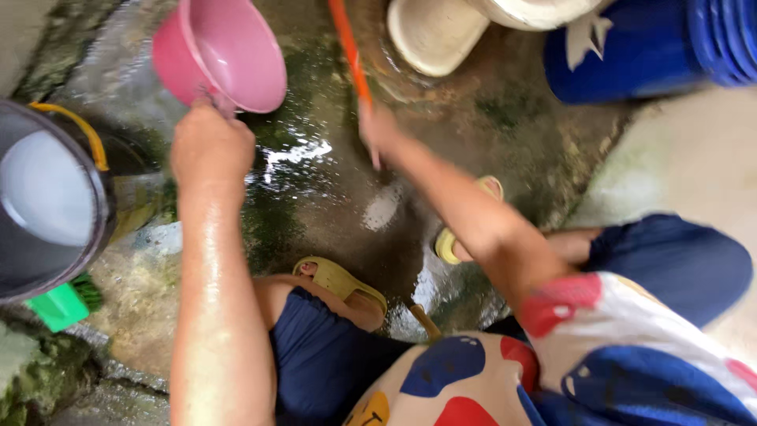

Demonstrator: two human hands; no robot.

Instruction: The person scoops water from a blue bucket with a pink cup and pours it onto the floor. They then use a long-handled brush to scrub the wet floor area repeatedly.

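Observation:
My left hand [209,146] grips the handle of a pink plastic scoop [225,51], held tilted above the wet, mossy concrete floor [315,189]. My right hand [378,130] is closed around a long orange stick [348,47] that runs up and out of view at the top. Both forearms are wet. Below the hands are my two feet in yellow sandals, the left sandal [341,282] and the right sandal [451,237], with water pooled between them.
A dark bucket of water [47,201] with a yellow handle stands at the left, a green brush [67,304] beside it. A cream basin [434,31] lies at the top, with a blue barrel [631,51] on its side at the top right.

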